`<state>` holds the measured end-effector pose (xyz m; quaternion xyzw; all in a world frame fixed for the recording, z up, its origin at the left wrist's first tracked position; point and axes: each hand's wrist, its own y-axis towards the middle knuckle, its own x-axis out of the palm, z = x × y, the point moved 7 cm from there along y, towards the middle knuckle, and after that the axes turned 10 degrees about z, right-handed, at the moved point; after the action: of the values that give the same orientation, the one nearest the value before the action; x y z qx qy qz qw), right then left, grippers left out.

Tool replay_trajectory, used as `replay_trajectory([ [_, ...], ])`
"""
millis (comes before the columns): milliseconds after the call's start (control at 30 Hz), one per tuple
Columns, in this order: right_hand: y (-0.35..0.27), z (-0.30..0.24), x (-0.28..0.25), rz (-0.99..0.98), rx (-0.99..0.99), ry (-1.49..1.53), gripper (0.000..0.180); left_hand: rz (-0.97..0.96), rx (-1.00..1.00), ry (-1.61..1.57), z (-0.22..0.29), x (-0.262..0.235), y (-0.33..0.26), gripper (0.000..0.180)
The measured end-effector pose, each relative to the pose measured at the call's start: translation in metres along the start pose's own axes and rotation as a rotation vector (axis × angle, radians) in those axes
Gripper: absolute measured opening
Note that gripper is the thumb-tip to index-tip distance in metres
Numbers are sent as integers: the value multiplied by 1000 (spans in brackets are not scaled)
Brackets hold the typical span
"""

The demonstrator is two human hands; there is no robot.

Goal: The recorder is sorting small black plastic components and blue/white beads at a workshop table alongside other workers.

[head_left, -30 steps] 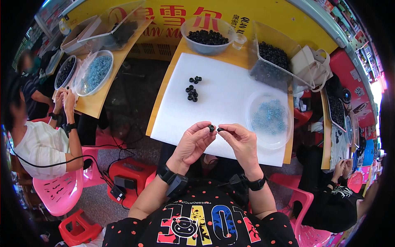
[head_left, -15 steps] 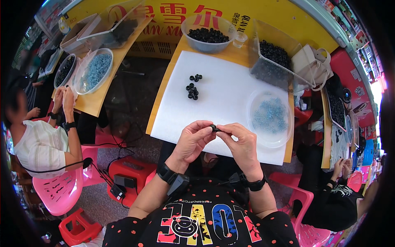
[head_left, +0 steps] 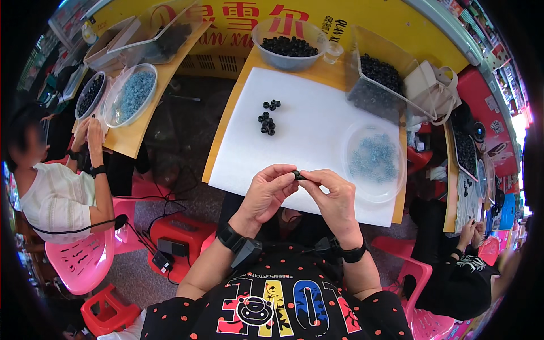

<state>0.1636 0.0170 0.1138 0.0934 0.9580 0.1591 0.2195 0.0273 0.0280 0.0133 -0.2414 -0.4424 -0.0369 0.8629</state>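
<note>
My left hand point(head_left: 271, 190) and my right hand point(head_left: 331, 195) meet over the near edge of a white mat point(head_left: 317, 107), fingertips pinching one small black ring point(head_left: 297, 175) between them. Farther out on the mat lies a loose cluster of several black rings point(head_left: 267, 123). To the right of my hands stands a clear round dish of small blue-grey pieces point(head_left: 373, 159). A clear bowl of black rings point(head_left: 289, 44) sits at the mat's far edge, and a clear box of black rings point(head_left: 378, 76) at the far right.
The mat lies on a yellow table point(head_left: 226, 113). A beige bag point(head_left: 433, 90) rests right of the box. On the left a person in a white top point(head_left: 56, 195) works at another table with bowls point(head_left: 129, 93). Pink chairs point(head_left: 85, 260) and a red stool point(head_left: 173, 235) stand on the floor.
My hands have stayed together on the ring, with only small finger movement. The person at the left has shifted their head slightly.
</note>
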Motion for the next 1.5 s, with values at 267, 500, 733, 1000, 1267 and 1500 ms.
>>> replay_trajectory([
  [267,1,-4,-6,37,8,9,19,5,-53,-102,-2,0,-2,17],
  [500,-1,-6,-2,17,-44,-36,17,-14,39,7,1,2,-2,18],
  [733,-4,-7,-1,46,-66,-46,18,-4,30,-3,1,1,-5,18],
  [1000,-4,-9,-3,28,-53,-64,18,10,6,-27,-3,-3,-4,16],
  [1267,-6,-7,1,24,-27,-54,18,-5,84,97,2,-1,-6,18],
  [1500,-10,31,6,-175,245,133,24,-66,-30,93,-2,-2,-7,21],
])
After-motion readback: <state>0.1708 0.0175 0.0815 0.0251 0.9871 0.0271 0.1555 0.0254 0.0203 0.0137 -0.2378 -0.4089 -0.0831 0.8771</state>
